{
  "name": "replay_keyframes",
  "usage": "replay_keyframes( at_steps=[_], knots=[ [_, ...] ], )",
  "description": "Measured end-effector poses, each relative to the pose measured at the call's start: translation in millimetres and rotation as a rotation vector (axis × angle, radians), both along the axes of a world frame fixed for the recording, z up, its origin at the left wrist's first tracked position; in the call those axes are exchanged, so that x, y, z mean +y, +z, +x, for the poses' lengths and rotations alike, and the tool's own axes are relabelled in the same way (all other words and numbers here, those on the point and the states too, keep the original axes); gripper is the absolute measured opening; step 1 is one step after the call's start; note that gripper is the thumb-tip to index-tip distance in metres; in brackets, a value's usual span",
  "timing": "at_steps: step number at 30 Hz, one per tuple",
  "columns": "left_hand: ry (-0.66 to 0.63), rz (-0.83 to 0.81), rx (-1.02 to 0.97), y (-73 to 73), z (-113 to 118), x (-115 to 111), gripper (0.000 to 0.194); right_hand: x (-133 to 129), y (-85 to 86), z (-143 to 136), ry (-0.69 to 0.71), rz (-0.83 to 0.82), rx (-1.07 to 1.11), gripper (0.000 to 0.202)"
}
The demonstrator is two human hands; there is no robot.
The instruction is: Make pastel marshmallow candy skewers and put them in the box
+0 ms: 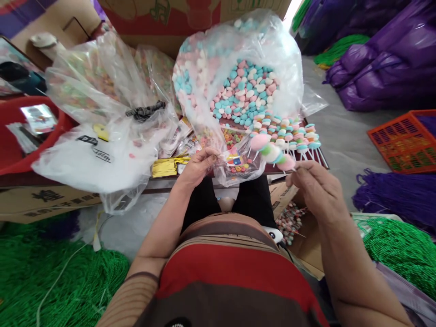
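Between the thumb and fingers of my right hand [318, 188] is the stick of a marshmallow skewer [272, 152]. The skewer carries pink, white, green and blue soft pieces and points up to the left. My left hand [200, 165] is closed in a pinch on the edge of a small clear printed bag [234, 159]. That bag overlaps a larger clear bag of ring-shaped candies [238, 169] at the table's front edge. Just behind the held skewer, several finished candy skewers [293, 131] lie in a row with their white sticks toward me.
A big open bag of pink, blue and white candies [247, 91] fills the table's back. To the left are more clear bags [112, 81], yellow twist ties [165, 167] and a red basin [63, 120]. A cardboard box of skewers [306, 243] stands below right; an orange crate [402, 145] is farther right.
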State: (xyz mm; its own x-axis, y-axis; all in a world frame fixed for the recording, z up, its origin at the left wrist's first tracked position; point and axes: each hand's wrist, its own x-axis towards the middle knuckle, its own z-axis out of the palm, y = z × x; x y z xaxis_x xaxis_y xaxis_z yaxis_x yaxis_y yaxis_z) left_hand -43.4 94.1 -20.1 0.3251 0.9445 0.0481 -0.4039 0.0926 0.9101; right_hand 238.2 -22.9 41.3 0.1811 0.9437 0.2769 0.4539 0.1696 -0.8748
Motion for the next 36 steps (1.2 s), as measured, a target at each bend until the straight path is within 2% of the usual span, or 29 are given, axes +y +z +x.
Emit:
replay_keyframes(
  at_steps=[4, 9, 17, 21, 25, 36],
  knots=[
    [-0.038, 0.043, -0.016, 4.7, -2, 0, 0.029, -8, 6.1, 3, -0.019, 0.009, -0.148, 0.022],
    [-0.051, 0.060, 0.034, 9.0, -1, 1, 0.034, -12, 7.2, 10, -0.099, 0.084, -0.167, 0.020],
    [-0.100, 0.076, 0.004, 9.4, 4, 0, 0.030, -9, 5.1, 12, -0.068, 0.190, -0.303, 0.010],
    [-0.145, 0.113, 0.010, 9.3, 5, 1, 0.022, -11, 7.4, 13, -0.054, 0.139, -0.322, 0.010],
    [-0.121, 0.191, 0.026, 7.6, 5, 3, 0.013, -12, 8.8, 14, -0.077, 0.103, -0.290, 0.013],
    [-0.101, 0.213, 0.059, 8.7, 3, 3, 0.012, -11, 1.4, 19, -0.173, 0.068, -0.261, 0.019]
  ],
)
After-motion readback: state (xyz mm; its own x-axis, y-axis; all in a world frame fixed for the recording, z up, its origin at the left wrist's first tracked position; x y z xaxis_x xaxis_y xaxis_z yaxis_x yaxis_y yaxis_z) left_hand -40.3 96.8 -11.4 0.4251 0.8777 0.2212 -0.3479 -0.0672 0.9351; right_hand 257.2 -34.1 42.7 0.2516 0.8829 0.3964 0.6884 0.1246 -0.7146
